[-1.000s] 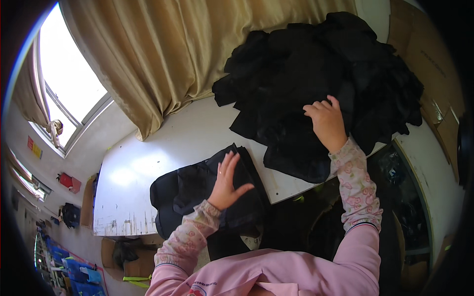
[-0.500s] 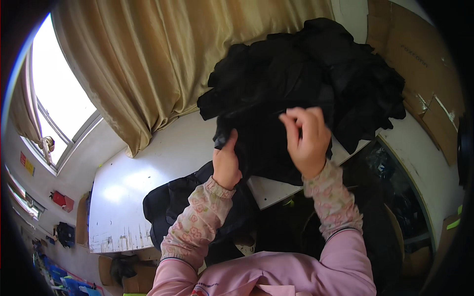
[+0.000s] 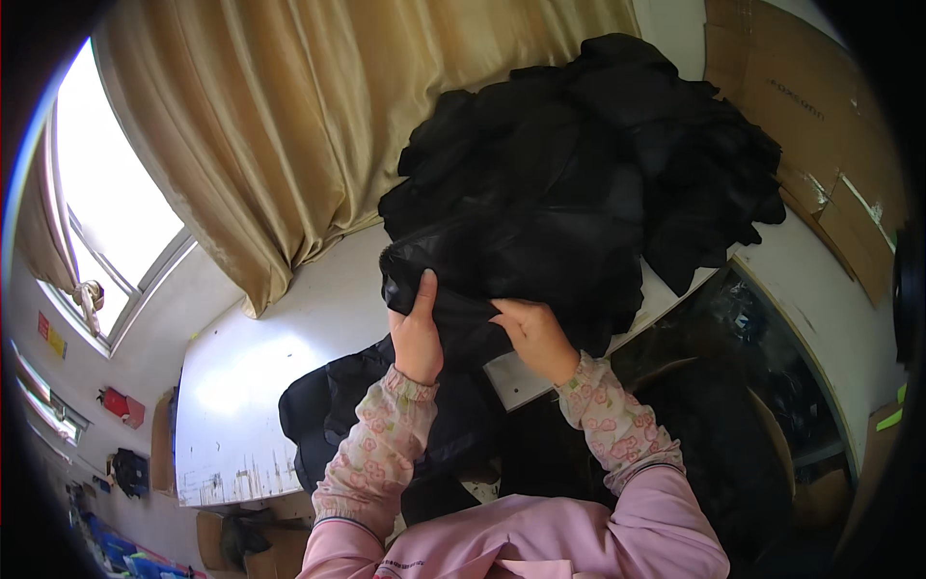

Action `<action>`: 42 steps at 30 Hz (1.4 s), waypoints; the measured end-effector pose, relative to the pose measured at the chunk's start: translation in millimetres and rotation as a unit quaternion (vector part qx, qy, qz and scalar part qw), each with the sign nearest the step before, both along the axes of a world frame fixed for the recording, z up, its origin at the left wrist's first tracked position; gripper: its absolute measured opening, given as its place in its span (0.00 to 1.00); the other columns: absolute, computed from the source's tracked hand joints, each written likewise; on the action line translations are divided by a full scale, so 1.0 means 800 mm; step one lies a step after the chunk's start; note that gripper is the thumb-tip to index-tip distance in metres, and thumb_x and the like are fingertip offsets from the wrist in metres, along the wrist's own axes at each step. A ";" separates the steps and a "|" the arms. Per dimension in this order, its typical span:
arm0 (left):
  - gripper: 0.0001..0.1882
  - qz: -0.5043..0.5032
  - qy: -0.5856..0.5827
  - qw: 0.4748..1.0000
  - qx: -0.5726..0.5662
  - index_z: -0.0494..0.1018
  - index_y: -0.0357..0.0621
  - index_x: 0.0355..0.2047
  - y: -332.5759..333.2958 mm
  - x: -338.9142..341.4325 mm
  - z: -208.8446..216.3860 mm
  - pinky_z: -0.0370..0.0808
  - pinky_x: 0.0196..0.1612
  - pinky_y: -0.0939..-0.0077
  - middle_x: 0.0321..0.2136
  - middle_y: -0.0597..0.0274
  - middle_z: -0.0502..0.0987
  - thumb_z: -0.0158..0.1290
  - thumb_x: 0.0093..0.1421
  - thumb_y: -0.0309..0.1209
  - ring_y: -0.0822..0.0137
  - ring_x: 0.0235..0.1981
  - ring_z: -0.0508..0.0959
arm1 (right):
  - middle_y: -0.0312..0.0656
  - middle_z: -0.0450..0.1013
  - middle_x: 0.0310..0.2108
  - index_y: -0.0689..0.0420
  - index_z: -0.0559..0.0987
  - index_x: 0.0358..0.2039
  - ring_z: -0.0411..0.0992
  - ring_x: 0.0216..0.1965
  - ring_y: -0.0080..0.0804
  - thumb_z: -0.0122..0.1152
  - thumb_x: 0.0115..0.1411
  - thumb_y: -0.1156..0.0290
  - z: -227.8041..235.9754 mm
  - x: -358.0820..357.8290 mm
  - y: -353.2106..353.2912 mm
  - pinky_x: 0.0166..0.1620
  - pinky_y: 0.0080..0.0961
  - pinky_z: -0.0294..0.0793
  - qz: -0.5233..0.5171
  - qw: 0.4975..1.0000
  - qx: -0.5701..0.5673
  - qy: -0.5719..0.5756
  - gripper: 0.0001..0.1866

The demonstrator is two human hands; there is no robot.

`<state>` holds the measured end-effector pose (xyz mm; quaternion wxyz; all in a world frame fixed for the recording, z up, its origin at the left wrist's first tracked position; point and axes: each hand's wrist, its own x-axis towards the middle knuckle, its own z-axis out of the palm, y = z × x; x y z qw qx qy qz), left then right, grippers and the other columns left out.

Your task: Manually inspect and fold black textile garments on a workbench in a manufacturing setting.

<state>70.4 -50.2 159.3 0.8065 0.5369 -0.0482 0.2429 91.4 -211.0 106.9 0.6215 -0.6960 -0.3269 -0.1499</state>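
Note:
Both my hands hold a black garment (image 3: 531,232) that lies over the front of a large black pile on the white table. My left hand (image 3: 417,333) is closed on its left edge, thumb on top; the fingers beneath are hidden by the cloth. A toothed, zipper-like strip shows along that edge. With thumb and fingers pinched together, my right hand (image 3: 540,338) grips the near edge of the garment. The cloth is drawn between the two hands. Another black piece of clothing (image 3: 333,405) rests at the table's near side, by my left forearm.
Heaped black garments (image 3: 709,164) cover the far right of the white table (image 3: 231,386). A gold curtain (image 3: 289,125) hangs behind, beside a bright window (image 3: 116,164). Cardboard (image 3: 810,125) stands at the right. Below the table's right edge are dark bags (image 3: 743,328).
My right hand has come down and left from above the cloth and now pinches its near edge. My left hand has shifted slightly left and down, still holding the garment.

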 end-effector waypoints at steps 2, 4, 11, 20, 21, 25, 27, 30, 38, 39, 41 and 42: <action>0.16 -0.056 0.020 0.996 -0.060 0.68 0.38 0.51 0.008 -0.002 0.002 0.72 0.49 0.72 0.47 0.59 0.74 0.50 0.64 0.31 0.64 0.47 0.75 | 0.53 0.77 0.32 0.68 0.76 0.41 0.79 0.35 0.38 0.52 0.60 0.78 0.020 -0.005 -0.010 0.36 0.24 0.74 0.042 0.999 -0.003 0.032 0.10; 0.17 -0.127 0.038 0.982 -0.137 0.68 0.39 0.52 0.016 -0.004 0.001 0.72 0.51 0.69 0.49 0.59 0.73 0.49 0.65 0.32 0.64 0.48 0.74 | 0.42 0.77 0.28 0.68 0.78 0.38 0.72 0.30 0.19 0.57 0.60 0.76 0.025 -0.001 -0.016 0.34 0.17 0.70 0.066 0.995 -0.013 0.079 0.08; 0.19 -0.142 0.069 0.969 -0.190 0.66 0.41 0.53 0.018 0.000 0.000 0.72 0.52 0.68 0.50 0.61 0.73 0.47 0.67 0.38 0.64 0.49 0.74 | 0.35 0.76 0.27 0.68 0.79 0.38 0.70 0.30 0.17 0.59 0.62 0.70 0.031 -0.002 -0.017 0.35 0.15 0.69 0.115 0.988 -0.023 0.096 0.12; 0.30 -0.426 0.120 0.868 0.225 0.66 0.38 0.55 0.061 -0.033 -0.014 0.70 0.53 0.71 0.48 0.60 0.75 0.59 0.58 0.42 0.68 0.49 0.74 | 0.28 0.70 0.26 0.67 0.76 0.35 0.64 0.30 0.13 0.53 0.65 0.71 0.072 0.024 -0.046 0.33 0.13 0.65 -0.103 0.983 0.152 0.014 0.10; 0.33 -0.494 0.180 0.805 0.276 0.65 0.36 0.56 0.051 -0.039 -0.018 0.68 0.55 0.73 0.49 0.61 0.74 0.65 0.52 0.33 0.70 0.49 0.72 | 0.29 0.70 0.25 0.66 0.76 0.35 0.64 0.29 0.13 0.53 0.65 0.71 0.089 0.028 -0.050 0.33 0.13 0.65 -0.165 0.974 0.148 -0.053 0.10; 0.30 -0.676 0.105 0.655 0.321 0.66 0.34 0.55 0.016 -0.062 -0.044 0.67 0.55 0.74 0.50 0.60 0.73 0.64 0.52 0.23 0.71 0.51 0.70 | 0.44 0.75 0.27 0.62 0.78 0.33 0.75 0.26 0.35 0.57 0.60 0.75 0.093 0.056 -0.046 0.31 0.23 0.72 -0.233 0.927 0.005 -0.293 0.04; 0.29 -0.671 0.119 0.681 0.270 0.67 0.34 0.54 0.012 -0.070 -0.026 0.67 0.55 0.74 0.50 0.60 0.74 0.64 0.52 0.24 0.71 0.50 0.71 | 0.44 0.76 0.30 0.59 0.78 0.30 0.76 0.32 0.42 0.59 0.56 0.73 0.056 0.065 -0.037 0.34 0.28 0.74 -0.115 0.958 -0.086 -0.250 0.03; 0.27 -0.560 0.135 0.804 0.150 0.69 0.33 0.52 0.025 -0.078 -0.018 0.68 0.55 0.72 0.48 0.57 0.75 0.63 0.51 0.22 0.66 0.49 0.73 | 0.41 0.76 0.32 0.54 0.80 0.34 0.76 0.31 0.40 0.60 0.55 0.70 -0.022 0.083 -0.042 0.34 0.28 0.74 0.049 0.908 -0.380 -0.170 0.06; 0.25 -0.394 0.078 0.910 0.105 0.69 0.36 0.53 0.023 -0.066 -0.008 0.68 0.55 0.70 0.49 0.59 0.75 0.59 0.55 0.26 0.66 0.50 0.73 | 0.40 0.75 0.32 0.60 0.77 0.40 0.74 0.36 0.32 0.63 0.55 0.69 0.145 -0.030 -0.086 0.44 0.28 0.71 -0.076 0.986 -0.079 -0.125 0.13; 0.23 -0.399 0.049 0.908 0.117 0.67 0.37 0.55 0.016 -0.065 -0.008 0.66 0.56 0.72 0.49 0.61 0.74 0.56 0.59 0.28 0.68 0.51 0.72 | 0.40 0.75 0.32 0.59 0.77 0.40 0.74 0.36 0.35 0.64 0.54 0.69 0.151 -0.052 -0.069 0.45 0.29 0.71 -0.094 0.951 -0.171 -0.239 0.13; 0.21 -0.387 0.076 0.919 0.024 0.67 0.38 0.54 0.002 -0.058 -0.020 0.68 0.55 0.72 0.48 0.62 0.74 0.53 0.62 0.30 0.69 0.50 0.72 | 0.40 0.73 0.33 0.58 0.76 0.40 0.73 0.37 0.39 0.66 0.51 0.68 0.133 -0.066 -0.051 0.47 0.32 0.69 -0.052 0.932 -0.276 -0.227 0.16; 0.18 -0.368 0.102 0.921 -0.069 0.68 0.39 0.53 -0.004 -0.054 -0.024 0.69 0.53 0.72 0.47 0.63 0.74 0.50 0.65 0.33 0.70 0.49 0.73 | 0.40 0.72 0.32 0.59 0.75 0.41 0.73 0.36 0.38 0.67 0.50 0.72 0.117 -0.061 -0.045 0.43 0.31 0.70 -0.070 0.937 -0.253 -0.232 0.17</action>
